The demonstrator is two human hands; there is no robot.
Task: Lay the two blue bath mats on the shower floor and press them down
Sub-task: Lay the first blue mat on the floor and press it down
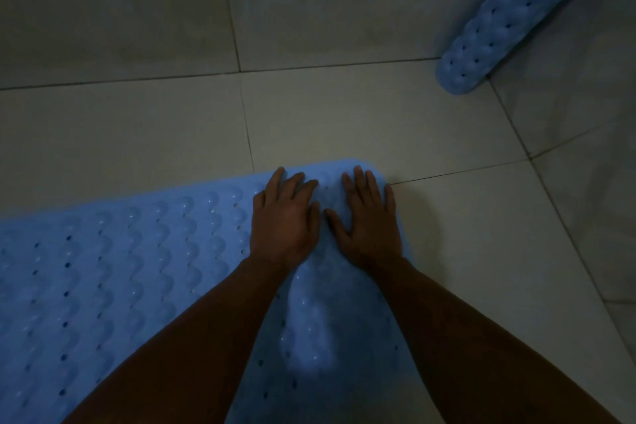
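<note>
Tiled shower floor (137,134), dim. Blue bath mat (120,268) flat at 7 o'clock; left hand (284,217) and right hand (370,217), fingers spread, press its far corner. Second mat (516,10) at 2 o'clock.

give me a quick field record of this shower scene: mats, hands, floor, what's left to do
near mat: blue, flat on the floor
far mat: blue, at upper right by the wall, not laid flat
left hand: flat, fingers spread, pressing near mat's far corner
right hand: flat beside it, pressing same corner
floor: pale tiles, dark grout lines
lighting: dim
left to do: lay and press far mat
</note>
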